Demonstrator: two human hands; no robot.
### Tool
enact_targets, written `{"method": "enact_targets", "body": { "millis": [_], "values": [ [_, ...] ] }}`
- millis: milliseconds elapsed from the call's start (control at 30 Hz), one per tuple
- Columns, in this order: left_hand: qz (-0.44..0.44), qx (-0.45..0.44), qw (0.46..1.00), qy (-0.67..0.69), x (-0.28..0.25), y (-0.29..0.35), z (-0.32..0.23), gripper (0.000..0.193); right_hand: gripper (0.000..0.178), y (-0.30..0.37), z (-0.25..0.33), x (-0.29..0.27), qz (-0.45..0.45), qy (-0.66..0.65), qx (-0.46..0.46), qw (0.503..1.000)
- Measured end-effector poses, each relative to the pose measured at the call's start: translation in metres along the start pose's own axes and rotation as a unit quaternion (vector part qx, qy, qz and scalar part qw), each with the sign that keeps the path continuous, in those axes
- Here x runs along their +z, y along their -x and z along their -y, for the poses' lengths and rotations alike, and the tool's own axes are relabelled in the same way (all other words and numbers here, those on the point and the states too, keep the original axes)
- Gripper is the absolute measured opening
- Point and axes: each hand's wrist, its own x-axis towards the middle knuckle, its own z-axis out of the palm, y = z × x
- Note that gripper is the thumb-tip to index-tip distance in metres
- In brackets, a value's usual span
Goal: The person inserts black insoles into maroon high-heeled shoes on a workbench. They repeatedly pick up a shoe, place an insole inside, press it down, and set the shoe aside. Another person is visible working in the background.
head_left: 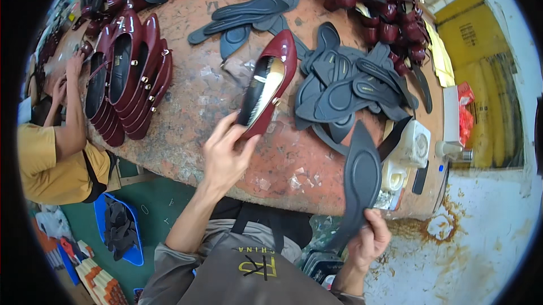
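Floor point(161, 200): green, near left, with blue tub point(136, 255)
Right hand point(367, 241): pinching dark insole point(362, 178), near right
Left hand point(224, 149): pinching burgundy shoe point(271, 81) by heel, mid-scene
Desk point(186, 130): worn, reddish, blotched; insole pile point(346, 85) right, shoe stack point(130, 81) left
Wall point(486, 203): pale, brown-stained, right

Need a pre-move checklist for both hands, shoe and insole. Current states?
1. Left hand grip on red shoe: ok, fingers and thumb around the heel end.
2. Right hand grip on insole: ok, holding it by the edge.
3. Shoe opening unblocked by the hands: ok, it faces the camera.
4. Toe ends aligned: ok, both pointed ends face away from the person.
5. Insole's hidden side: cannot tell.
6. Insole size matches shoe: cannot tell.
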Motion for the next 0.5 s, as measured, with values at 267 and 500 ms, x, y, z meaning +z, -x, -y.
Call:
{"method": "enact_targets", "body": {
  "millis": [267, 500],
  "values": [
    [0.264, 0.124, 0.956, -0.026, -0.082, 0.047, 0.010, 0.022, 0.046, -0.045, 0.053, 0.018, -0.080, 0.115, -0.155, 0.978],
    [0.102, -0.071, 0.991, -0.042, -0.060, 0.086, -0.022, 0.077, 0.033, -0.072, 0.041, 0.085, 0.312, 0.209, -0.097, 0.922]
  ]
}}
